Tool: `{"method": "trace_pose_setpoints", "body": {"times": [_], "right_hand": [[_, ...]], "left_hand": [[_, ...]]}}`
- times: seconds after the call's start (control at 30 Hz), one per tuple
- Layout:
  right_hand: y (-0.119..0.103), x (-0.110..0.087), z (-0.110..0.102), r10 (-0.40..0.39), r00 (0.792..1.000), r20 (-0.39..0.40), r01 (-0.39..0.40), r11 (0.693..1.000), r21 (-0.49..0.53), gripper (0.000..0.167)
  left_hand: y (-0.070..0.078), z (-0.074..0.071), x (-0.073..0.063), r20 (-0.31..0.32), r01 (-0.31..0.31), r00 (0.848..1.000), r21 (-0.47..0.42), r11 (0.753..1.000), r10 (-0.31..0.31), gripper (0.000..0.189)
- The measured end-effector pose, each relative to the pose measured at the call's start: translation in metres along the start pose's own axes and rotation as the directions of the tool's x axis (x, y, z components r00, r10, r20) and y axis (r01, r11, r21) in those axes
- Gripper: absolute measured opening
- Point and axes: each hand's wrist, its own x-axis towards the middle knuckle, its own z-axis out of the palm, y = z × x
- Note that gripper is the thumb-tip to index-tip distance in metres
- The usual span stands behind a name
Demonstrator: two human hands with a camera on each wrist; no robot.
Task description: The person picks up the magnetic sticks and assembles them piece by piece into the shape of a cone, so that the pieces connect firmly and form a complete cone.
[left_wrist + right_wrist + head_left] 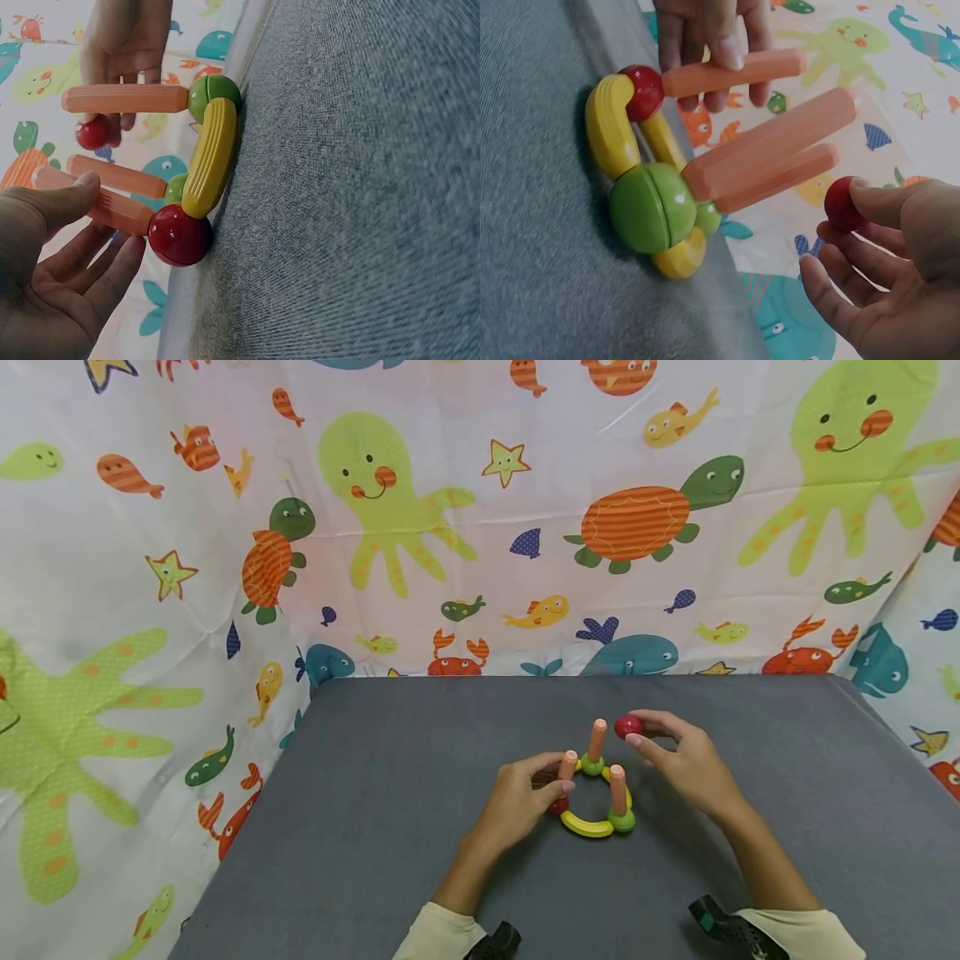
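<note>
A ring of yellow curved pieces joined by balls lies on the grey table, with three orange sticks standing upright from the balls. Two joints are green balls; the left one is a red ball. My left hand pinches the orange stick above that red ball between thumb and fingers. In my right hand, a loose red ball is pinched between thumb and fingertips. It is held in the air beside the top of the far orange stick.
The grey tabletop extends around the ring on all sides. Behind it and to the left hangs a white cloth printed with sea animals. A black device sits at my right wrist, by the cream sleeve.
</note>
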Motion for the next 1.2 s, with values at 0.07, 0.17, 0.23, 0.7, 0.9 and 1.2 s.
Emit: {"method": "trace_pose_setpoints", "body": {"times": [0.07,0.17,0.23,0.7,0.9,1.2], "right_hand": [[-0.005,-0.001,-0.001,-0.011,1.000,-0.011,0.012,1.000,0.010,0.052],[-0.011,-0.002,0.000,-0.028,0.999,-0.040,0.029,0.999,0.021,0.051],[-0.015,-0.003,0.001,-0.034,0.997,-0.062,0.035,0.999,0.027,0.051],[-0.019,-0.001,0.021,-0.076,0.987,-0.145,0.079,0.997,0.015,0.046],[-0.016,-0.001,0.027,-0.065,0.987,-0.150,0.067,0.998,0.010,0.046],[-0.018,-0.003,0.029,-0.090,0.987,-0.130,0.094,0.995,0.019,0.044]], "left_hand": [[0.001,0.000,0.000,-0.003,0.001,1.000,-0.003,1.000,-0.001,0.037],[0.002,0.001,0.000,-0.003,0.006,1.000,-0.004,1.000,-0.006,0.038],[0.002,0.001,0.000,-0.001,0.005,1.000,-0.002,1.000,-0.005,0.038],[0.000,0.001,0.000,0.004,0.000,1.000,-0.005,1.000,0.000,0.033],[0.000,0.001,-0.001,0.007,0.001,1.000,0.000,1.000,-0.001,0.033],[0.000,0.001,-0.001,0.016,0.001,1.000,0.008,1.000,-0.001,0.034]]}}
